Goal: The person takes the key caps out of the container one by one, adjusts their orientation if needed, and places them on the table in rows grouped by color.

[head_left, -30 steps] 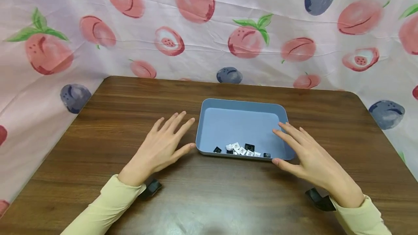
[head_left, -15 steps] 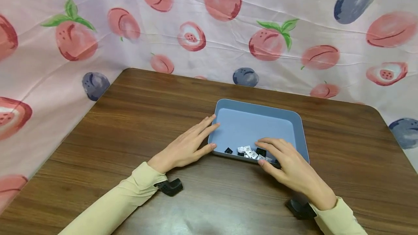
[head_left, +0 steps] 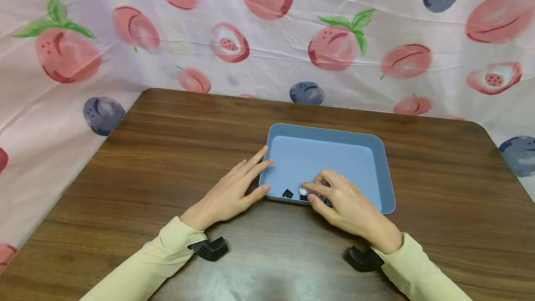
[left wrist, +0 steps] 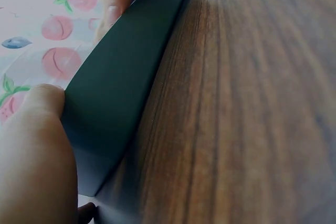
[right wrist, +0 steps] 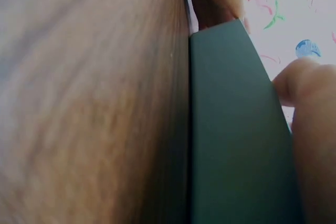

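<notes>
In the head view, a shallow blue tray [head_left: 322, 133] lies on the wooden table. Small black and white square pieces, which look like keycaps, sit along its near edge; a black one [head_left: 287, 193] and a white one [head_left: 303, 192] show. My left hand [head_left: 230, 192] rests at the tray's left side, fingers straight, thumb at the near-left corner. My right hand [head_left: 347, 203] reaches over the near rim, fingers bent above the pieces, thumb and index finger apart. It covers most of the pile. In the left wrist view, the left thumb [left wrist: 46, 103] touches the tray's rim.
The brown table [head_left: 188, 129] extends around the tray. A fruit-printed cloth [head_left: 259, 68] hangs behind it and at the left. Black wrist cameras sit under both wrists, the left one [head_left: 211, 249] and the right one [head_left: 363, 259] close above the tabletop.
My left hand has come against the tray's left side. My right hand has moved left from the right edge to over the pieces, its fingers bending more. The head view has shifted.
</notes>
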